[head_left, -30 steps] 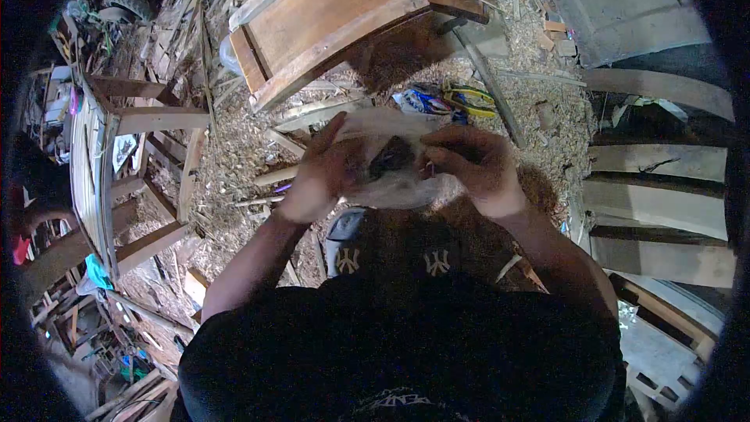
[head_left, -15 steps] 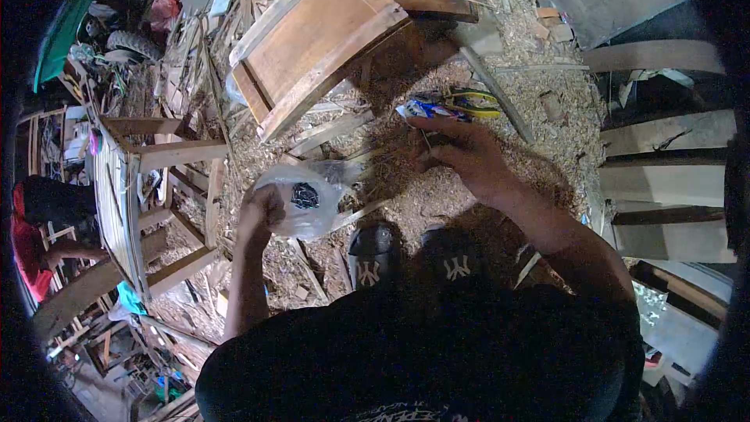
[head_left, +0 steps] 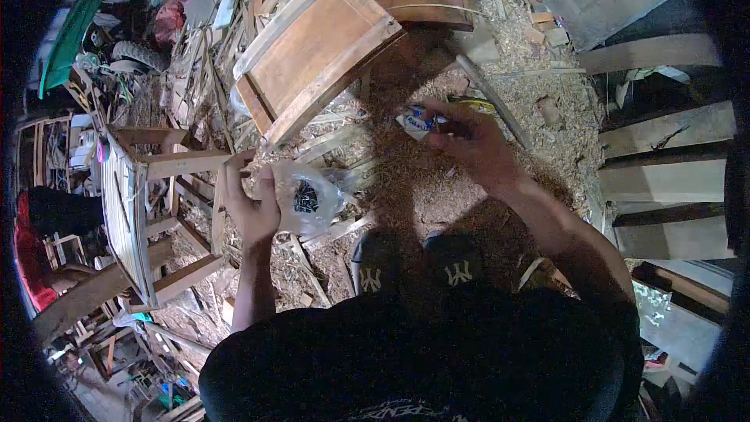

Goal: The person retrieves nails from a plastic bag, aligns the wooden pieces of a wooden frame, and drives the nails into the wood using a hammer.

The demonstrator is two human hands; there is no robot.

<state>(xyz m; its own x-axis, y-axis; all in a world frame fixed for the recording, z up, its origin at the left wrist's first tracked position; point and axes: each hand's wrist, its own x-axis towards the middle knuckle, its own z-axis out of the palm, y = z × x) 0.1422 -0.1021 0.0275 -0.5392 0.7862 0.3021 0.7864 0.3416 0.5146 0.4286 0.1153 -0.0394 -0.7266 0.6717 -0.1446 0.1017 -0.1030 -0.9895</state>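
Observation:
My left hand (head_left: pixel 254 207) is open, thumb and fingers apart, at the left side of a clear plastic bag (head_left: pixel 319 217). Dark, thin pieces, perhaps nails (head_left: pixel 305 197), lie bunched inside the bag. On the right, my right hand (head_left: pixel 478 148) has its fingers closed around a small blue-and-white packet (head_left: pixel 416 121). Just beyond that hand, partly hidden by it, is a tool with yellow-and-black handles (head_left: pixel 473 101).
A curved wooden panel (head_left: pixel 316 51) lies ahead among wood scraps and shavings. A slatted wooden frame (head_left: pixel 129 211) stands left, with a person in red (head_left: pixel 33 254) beyond. Curved boards (head_left: pixel 664 187) are stacked right. My shoes (head_left: pixel 373 262) are below.
My left hand has let go of the plastic bag and spread its fingers. My right hand has taken the blue-and-white packet and tilted it, away from the yellow-handled tool.

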